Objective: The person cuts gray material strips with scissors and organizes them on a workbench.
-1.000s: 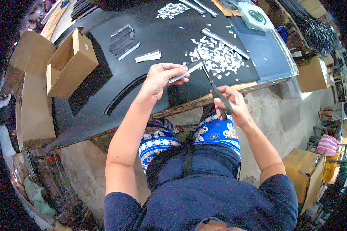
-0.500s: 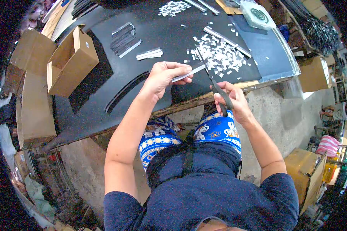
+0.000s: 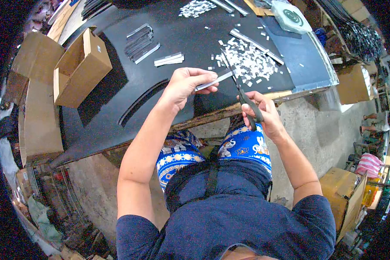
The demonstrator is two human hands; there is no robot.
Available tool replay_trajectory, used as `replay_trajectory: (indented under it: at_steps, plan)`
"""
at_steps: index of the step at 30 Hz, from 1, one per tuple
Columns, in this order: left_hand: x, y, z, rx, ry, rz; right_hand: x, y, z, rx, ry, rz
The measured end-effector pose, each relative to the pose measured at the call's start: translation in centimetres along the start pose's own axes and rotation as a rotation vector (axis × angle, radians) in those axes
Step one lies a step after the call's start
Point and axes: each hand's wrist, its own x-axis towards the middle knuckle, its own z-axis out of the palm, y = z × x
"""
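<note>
Since a second ago, your left hand [image 3: 184, 86] has drawn the strip [image 3: 214, 80] a little further toward you, and the length sticking out past your fingertips looks shorter; your right hand [image 3: 262, 115] has barely shifted.

You pinch the strip between thumb and curled fingers of the left hand, closed firmly round its near end. It is a thin, narrow, pale grey band, flat and straight, pointing toward 2 o'clock from your fingers, its free end meeting the blades of the scissors [image 3: 246, 97].

Your right hand is wrapped round the dark scissor handles, fingers through the loops; the blades run up toward 11 o'clock and cross the strip's tip. You cannot tell from this view how far apart the blades stand.

Both hands hover over the near edge of the black table [image 3: 117, 93]. At 12 o'clock from the scissors lies a heap of small pale cut pieces [image 3: 247, 60], with two long strips beside it. At 10 o'clock from your left hand sits a short bundle of strips [image 3: 169, 59], and further on a darker stack [image 3: 138, 42]. An open cardboard box [image 3: 80, 67] stands at 9 o'clock on the table's left end.
</note>
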Motion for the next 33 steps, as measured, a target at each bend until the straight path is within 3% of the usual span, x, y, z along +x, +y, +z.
replay_trajectory:
  at_steps: [24,33]
  plan:
    - [1.4,-0.3,-0.7,0.032,-0.033,-0.087,0.4,0.8,-1.0,-0.066,0.067,0.061]
    - [-0.5,1.1,1.2,0.272,-0.238,0.012,2.5,-1.6,-0.4,-0.033,0.052,-0.095]
